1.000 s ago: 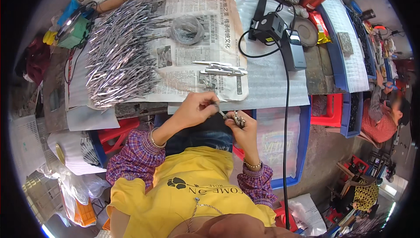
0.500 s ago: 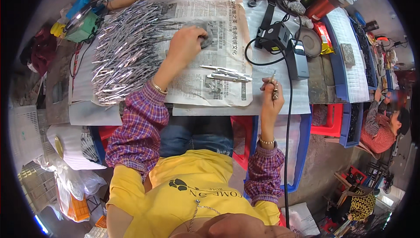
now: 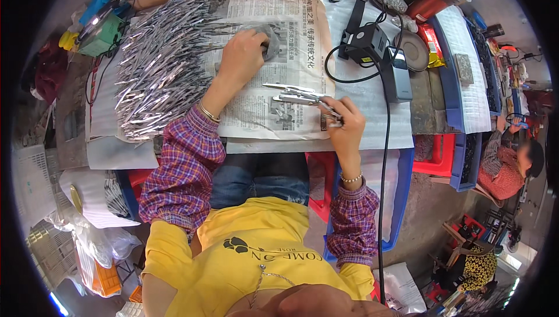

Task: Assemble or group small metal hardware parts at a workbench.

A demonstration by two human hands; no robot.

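Observation:
My left hand (image 3: pixel 241 57) rests on the newspaper (image 3: pixel 256 120) with its fingers closed on a grey roundish thing (image 3: pixel 271 40), whose kind I cannot make out. To the left lies a broad heap of slender, pointed silver metal pieces (image 3: pixel 169 63). My right hand (image 3: pixel 347 124) is at the right end of a small stack of similar metal pieces (image 3: pixel 294 94) on the newspaper. Its fingers are curled, with thumb and forefinger at the ends of the stack. Small shiny metal (image 3: pixel 334 121) shows between the fingers, partly hidden.
A black box-shaped device (image 3: pixel 365 43) with a looped cable and a grey power bank (image 3: pixel 398 78) lie to the right. Beyond are a round dish (image 3: pixel 412 52) and a red cylinder (image 3: pixel 432 3). Blue trays flank the bench. A person (image 3: pixel 505 165) sits at far right.
My right hand has moved left and up to the small stack, where its fingers now meet the metal pieces. My left hand stays at the grey thing. The view has shifted slightly.

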